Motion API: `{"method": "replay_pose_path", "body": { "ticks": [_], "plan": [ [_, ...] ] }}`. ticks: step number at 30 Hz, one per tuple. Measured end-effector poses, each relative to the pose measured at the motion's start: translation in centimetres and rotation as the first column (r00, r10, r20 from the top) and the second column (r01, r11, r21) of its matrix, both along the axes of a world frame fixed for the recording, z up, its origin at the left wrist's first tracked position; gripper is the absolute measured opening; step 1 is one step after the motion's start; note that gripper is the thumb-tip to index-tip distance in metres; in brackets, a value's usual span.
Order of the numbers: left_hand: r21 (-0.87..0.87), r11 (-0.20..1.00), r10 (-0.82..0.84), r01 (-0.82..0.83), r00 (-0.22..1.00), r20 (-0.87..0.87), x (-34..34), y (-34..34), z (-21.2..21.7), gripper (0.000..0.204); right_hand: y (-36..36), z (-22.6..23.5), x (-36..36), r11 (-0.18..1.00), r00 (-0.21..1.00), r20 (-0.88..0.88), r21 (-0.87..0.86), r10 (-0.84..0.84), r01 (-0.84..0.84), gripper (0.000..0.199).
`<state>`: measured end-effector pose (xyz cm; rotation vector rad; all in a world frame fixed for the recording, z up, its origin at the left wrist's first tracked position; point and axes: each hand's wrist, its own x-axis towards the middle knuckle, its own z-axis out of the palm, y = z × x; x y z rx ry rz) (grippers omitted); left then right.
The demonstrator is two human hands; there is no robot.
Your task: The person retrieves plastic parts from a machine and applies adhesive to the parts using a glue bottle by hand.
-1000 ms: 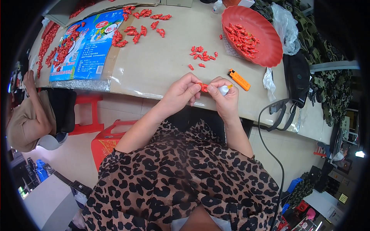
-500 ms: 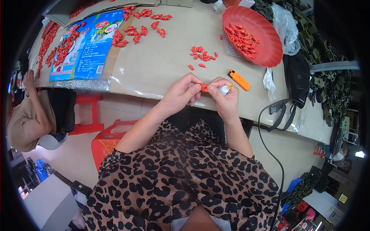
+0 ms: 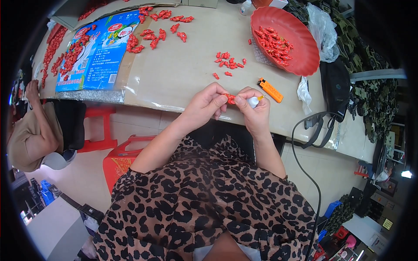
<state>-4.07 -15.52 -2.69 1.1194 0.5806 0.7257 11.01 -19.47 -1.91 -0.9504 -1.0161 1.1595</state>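
At the table's near edge my left hand (image 3: 203,108) pinches a small glossy red figurine (image 3: 230,99) between thumb and fingertips. My right hand (image 3: 257,116) meets it from the other side, closed around a small white glue bottle (image 3: 252,102) with a yellowish tip. Its thumb and finger also reach the red piece; the exact contact is hidden by the fingers. Just beyond the hands lies a loose group of small red pieces (image 3: 226,64). An orange lighter (image 3: 271,90) rests right of them. Several larger red figurines (image 3: 154,42) are scattered farther left.
A red scalloped bowl (image 3: 305,56) with many red pieces stands far right on bubble wrap. A flattened blue carton (image 3: 102,65) bears more pieces. Crumpled white tissue (image 3: 304,95), a black bag (image 3: 335,87) and a dark cable (image 3: 307,174) are at right. Another person's arm (image 3: 41,113) shows at left.
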Motion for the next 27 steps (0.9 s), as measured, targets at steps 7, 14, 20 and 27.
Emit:
{"method": "replay_pose_path", "body": {
  "ticks": [7, 14, 20, 27],
  "plan": [
    [0.001, 1.0, -0.009, 0.009, 1.0, 0.006, 0.0, 0.0, 0.0, 0.012, 0.0, 0.0, 0.0, 1.0, 1.0, 0.002, 0.002, -0.001, 0.001, 0.006],
    [-0.042, 0.999, 0.003, 0.001, 0.995, 0.103, -0.1, 0.1, -0.4, 0.012, 0.0, -0.2, -0.2, 1.0, 1.0, -0.012, -0.001, -0.01, 0.01, 0.006],
    [-0.086, 0.996, 0.017, -0.001, 0.981, 0.191, -0.1, 0.4, -0.3, 0.013, -0.1, -1.0, 0.1, 0.999, 0.996, -0.082, -0.003, -0.046, 0.046, 0.008],
    [-0.076, 0.997, 0.016, 0.0, 0.977, 0.214, -0.1, 0.4, -0.4, 0.014, -0.1, -0.7, 0.0, 0.999, 0.998, -0.032, 0.001, -0.05, 0.05, 0.007]
  ]
}}
